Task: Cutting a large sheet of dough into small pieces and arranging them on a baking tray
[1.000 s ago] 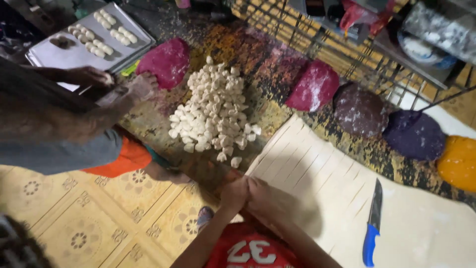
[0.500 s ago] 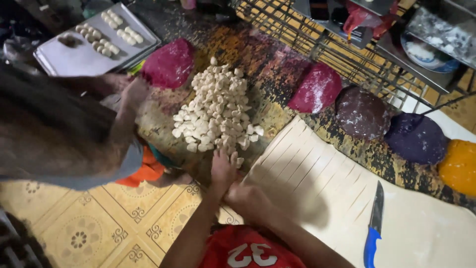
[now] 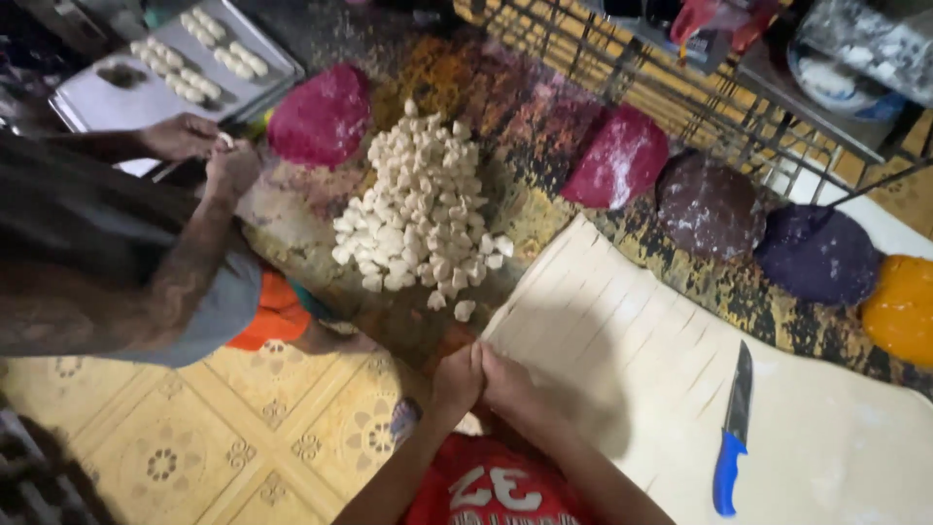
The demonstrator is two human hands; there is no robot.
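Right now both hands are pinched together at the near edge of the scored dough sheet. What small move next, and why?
Probably drop the pinched-off bit onto the pile of white dough pieces. The left hand and right hand meet at the sheet corner, where scored strips remain uncut, and the pile lies just beyond them.

**Hidden, cropped, unclear**

Left hand (image 3: 457, 377) and right hand (image 3: 505, 381) pressed together at the near corner of the dough sheet (image 3: 700, 389); whatever sits between them is concealed. Sheet runs off the right and bottom edges. Orange dough ball (image 3: 902, 306) cropped at right. Co-worker's hands (image 3: 209, 151) pinch something pale, too small to identify. Wire rack (image 3: 680, 87) contents blurred, cut by top edge.
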